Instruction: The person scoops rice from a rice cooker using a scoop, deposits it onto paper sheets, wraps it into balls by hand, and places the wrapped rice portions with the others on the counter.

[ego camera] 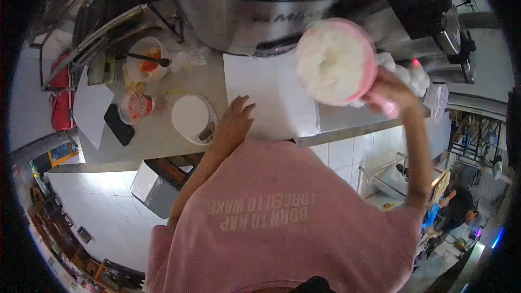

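Observation:
My right hand (390, 91) grips the handle of a pink plastic dipper (369, 51), slightly blurred. The dipper is filled with white food (336, 61) that looks like cooked rice, and it hangs over the right side of a stack of white paper sheets (264, 85). On the left edge of the paper rests my left hand (235, 124), fingers a little apart and holding nothing. Just left of it sits a round white kitchen scale (191, 116) with a small display. Behind the paper stands a large metal cooker (228, 20), its pale contents partly visible at the top.
Left on the counter (158, 138) are a tub (147, 55) with red sauce and a dark spoon (148, 60), a clear cup (132, 108) with red contents, and a black phone (119, 125). White crumpled bags (415, 77) lie right. Another person (456, 207) is far right.

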A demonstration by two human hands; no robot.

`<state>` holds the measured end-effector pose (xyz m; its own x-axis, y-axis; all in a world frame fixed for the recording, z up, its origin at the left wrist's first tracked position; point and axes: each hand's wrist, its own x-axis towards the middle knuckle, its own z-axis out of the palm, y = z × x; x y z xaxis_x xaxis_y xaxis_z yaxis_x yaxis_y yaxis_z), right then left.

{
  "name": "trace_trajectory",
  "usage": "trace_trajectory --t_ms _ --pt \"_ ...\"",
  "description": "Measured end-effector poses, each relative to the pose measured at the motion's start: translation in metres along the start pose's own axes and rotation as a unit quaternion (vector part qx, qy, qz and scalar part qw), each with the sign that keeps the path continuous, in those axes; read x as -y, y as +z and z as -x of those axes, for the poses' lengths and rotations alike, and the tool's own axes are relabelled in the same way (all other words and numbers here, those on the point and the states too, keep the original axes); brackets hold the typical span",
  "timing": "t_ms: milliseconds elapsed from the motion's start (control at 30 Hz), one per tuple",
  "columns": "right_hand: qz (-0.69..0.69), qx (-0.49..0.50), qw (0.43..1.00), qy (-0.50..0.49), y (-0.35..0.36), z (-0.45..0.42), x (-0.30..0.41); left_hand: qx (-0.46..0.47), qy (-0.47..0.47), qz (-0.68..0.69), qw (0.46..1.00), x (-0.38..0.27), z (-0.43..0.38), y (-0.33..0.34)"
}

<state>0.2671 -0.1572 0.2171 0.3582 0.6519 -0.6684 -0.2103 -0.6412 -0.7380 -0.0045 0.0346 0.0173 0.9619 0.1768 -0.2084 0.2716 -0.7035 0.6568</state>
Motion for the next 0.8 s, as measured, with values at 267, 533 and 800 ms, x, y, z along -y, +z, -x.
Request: trace_trajectory --t_ms 267,533,800 --pt "-0.172 -0.119 0.978 -0.018 0.102 -0.047 -0.193 -0.062 0.069 -0.116 0.989 0.013 0.014 0.045" --pt "0.28 -0.355 0.889 -0.067 0.216 -0.071 -0.183 -0.098 0.059 -0.03 0.993 0.012 0.02 0.045" --pt "0.125 -0.455 0.854 -0.218 0.206 -0.078 -0.19 -0.079 0.119 0.005 0.99 0.016 0.013 0.05"
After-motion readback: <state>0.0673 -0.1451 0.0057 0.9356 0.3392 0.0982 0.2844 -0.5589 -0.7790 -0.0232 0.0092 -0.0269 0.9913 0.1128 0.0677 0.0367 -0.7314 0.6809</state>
